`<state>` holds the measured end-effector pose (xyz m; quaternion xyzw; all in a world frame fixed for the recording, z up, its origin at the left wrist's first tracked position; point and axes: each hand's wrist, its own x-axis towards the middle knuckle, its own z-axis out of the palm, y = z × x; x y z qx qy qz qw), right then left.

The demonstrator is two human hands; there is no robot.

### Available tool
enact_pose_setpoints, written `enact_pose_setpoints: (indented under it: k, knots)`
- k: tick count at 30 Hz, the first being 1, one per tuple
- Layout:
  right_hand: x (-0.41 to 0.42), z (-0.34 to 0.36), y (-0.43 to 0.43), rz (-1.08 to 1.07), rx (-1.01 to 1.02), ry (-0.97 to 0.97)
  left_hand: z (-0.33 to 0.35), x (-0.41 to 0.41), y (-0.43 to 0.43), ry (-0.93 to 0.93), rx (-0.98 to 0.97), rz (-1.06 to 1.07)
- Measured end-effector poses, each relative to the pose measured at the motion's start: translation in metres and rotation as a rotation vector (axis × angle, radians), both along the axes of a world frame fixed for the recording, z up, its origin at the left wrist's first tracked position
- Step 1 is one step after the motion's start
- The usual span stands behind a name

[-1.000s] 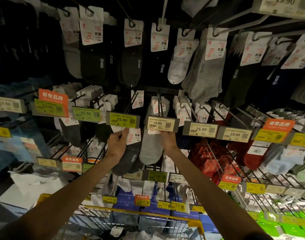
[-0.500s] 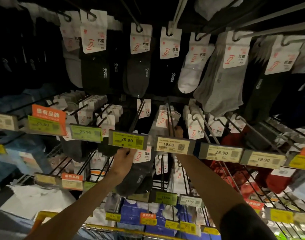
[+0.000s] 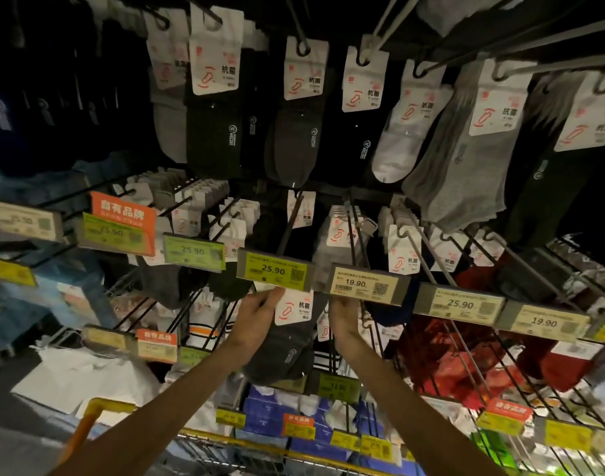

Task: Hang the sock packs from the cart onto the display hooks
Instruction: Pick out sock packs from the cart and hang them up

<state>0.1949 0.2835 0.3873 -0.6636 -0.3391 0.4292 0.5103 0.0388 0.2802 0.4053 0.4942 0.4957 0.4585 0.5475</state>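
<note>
My left hand [image 3: 259,312] pinches the white header card of a dark grey sock pack [image 3: 287,352], just under the 25.90 price tag [image 3: 273,269]. The dark hook [image 3: 290,221] above that tag carries one pack far back. My right hand [image 3: 344,319] is raised under the 19.90 price tag [image 3: 362,286], which hides its fingertips. Nothing shows in its palm. A light grey sock pack [image 3: 338,235] hangs further back on that tag's hook [image 3: 354,231]. The cart's yellow rim [image 3: 259,446] runs along the bottom.
Several rows of hooks with sock packs fill the wall; a top row of dark, white and grey socks [image 3: 294,132] hangs overhead. Red packs [image 3: 448,355] hang at right. Price tags jut out at every hook tip. The cart's yellow handle [image 3: 95,412] is at lower left.
My right hand has pulled back from deep along the 19.90 hook to just under its tag, leaving the grey pack hanging there. My left hand keeps the dark pack under the 25.90 tag.
</note>
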Motion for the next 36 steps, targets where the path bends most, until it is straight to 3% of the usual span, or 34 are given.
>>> enact_pose_setpoints:
  k: [6,13,21,25,32,36]
  knots:
    - [-0.022,-0.014,-0.057,0.142,0.077,0.049,0.006,-0.011,-0.018,-0.113,-0.071,-0.028]
    - [-0.037,0.007,-0.109,0.295,0.139,0.078,0.005,-0.03,-0.062,-0.054,0.075,-0.036]
    - [-0.076,0.03,-0.139,0.275,0.214,0.006,0.024,-0.071,-0.096,0.092,0.2,-0.037]
    - [-0.09,0.05,-0.15,0.297,0.285,0.086,0.037,-0.096,-0.11,0.189,0.244,-0.062]
    - [-0.113,0.085,-0.165,0.328,0.448,0.073,0.069,-0.127,-0.137,0.153,0.428,0.031]
    - [-0.114,0.12,-0.161,0.293,0.56,0.1,0.114,-0.126,-0.131,0.073,0.431,-0.026]
